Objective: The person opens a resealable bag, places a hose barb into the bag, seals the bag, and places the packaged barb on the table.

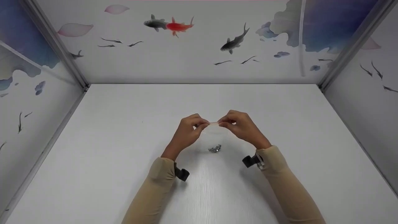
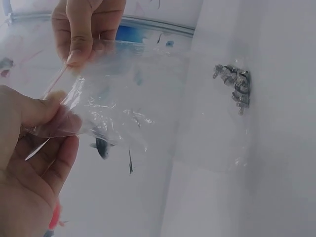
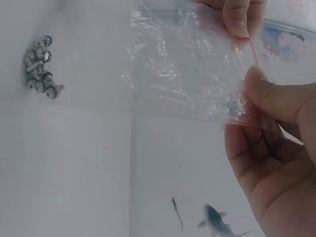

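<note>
A clear plastic zip bag (image 2: 163,123) with a thin reddish line along its mouth hangs between both hands. My left hand (image 1: 189,129) pinches one end of the mouth between thumb and fingers. At the other end, my right hand (image 1: 244,126) pinches it the same way. Between the fingertips, the strip of the mouth looks straight. Several small shiny metal pieces (image 3: 42,69), looking like screws or bolts with dark rings, lie bunched at the bottom of the bag. From the head view, this metal cluster (image 1: 215,148) shows below the hands, while the bag itself is barely visible.
A white table (image 1: 108,130) spreads beneath the hands. Panels printed with fish, petals and blue blotches, such as the back panel (image 1: 199,62), enclose it at the back and both sides. Dark wrist cameras sit on the beige sleeves (image 1: 161,174).
</note>
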Tool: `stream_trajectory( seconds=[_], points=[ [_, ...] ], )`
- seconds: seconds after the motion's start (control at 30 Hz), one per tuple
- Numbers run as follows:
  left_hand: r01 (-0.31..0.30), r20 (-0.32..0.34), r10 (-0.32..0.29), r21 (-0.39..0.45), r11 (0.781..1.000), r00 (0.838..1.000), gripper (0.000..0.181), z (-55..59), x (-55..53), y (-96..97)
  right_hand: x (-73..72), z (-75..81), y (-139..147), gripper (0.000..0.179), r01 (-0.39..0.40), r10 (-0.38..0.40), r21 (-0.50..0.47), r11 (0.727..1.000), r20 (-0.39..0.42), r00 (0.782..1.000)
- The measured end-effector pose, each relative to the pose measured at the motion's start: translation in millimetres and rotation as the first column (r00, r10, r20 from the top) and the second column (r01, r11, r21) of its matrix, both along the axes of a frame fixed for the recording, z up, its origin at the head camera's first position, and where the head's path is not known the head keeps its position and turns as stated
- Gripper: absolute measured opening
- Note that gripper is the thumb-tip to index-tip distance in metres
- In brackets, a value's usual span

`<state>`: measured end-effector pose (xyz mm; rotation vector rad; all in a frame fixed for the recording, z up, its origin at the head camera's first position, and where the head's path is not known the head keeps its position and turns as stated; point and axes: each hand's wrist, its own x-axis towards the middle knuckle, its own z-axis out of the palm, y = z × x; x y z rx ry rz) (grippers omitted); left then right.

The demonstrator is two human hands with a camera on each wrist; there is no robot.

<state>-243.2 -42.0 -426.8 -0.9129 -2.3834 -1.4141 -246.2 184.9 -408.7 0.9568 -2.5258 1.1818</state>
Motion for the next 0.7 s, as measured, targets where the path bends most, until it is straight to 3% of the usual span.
stream_trajectory(
  seconds=[0.23, 0.4, 0.57, 0.7],
  points=[
    [0.033, -0.049, -0.037, -0.091, 0.995, 0.998, 0.019, 4.0, 4.6, -5.1, 2.4, 9.1, 10.1, 0.020, -0.049, 0.051, 0.091, 0.995, -0.014, 0.999],
    [0.051, -0.059, -0.055, -0.080, 0.995, 0.997, 0.017, 9.1, 13.8, -7.6, 10.3, 17.6, 17.9, 0.018, -0.076, 0.077, 0.111, 0.991, -0.009, 0.997],
    [0.042, -0.010, -0.043, -0.041, 0.998, 0.999, 0.013, 18.6, 23.8, -8.7, 19.2, 28.3, 27.1, 0.015, -0.097, 0.092, 0.107, 0.990, 0.047, 0.995],
    [0.054, 0.082, -0.056, 0.031, 0.998, 0.995, 0.011, 22.9, 27.2, -9.0, 24.2, 34.6, 31.2, 0.013, -0.124, 0.113, 0.091, 0.988, 0.119, 0.986]
  ],
)
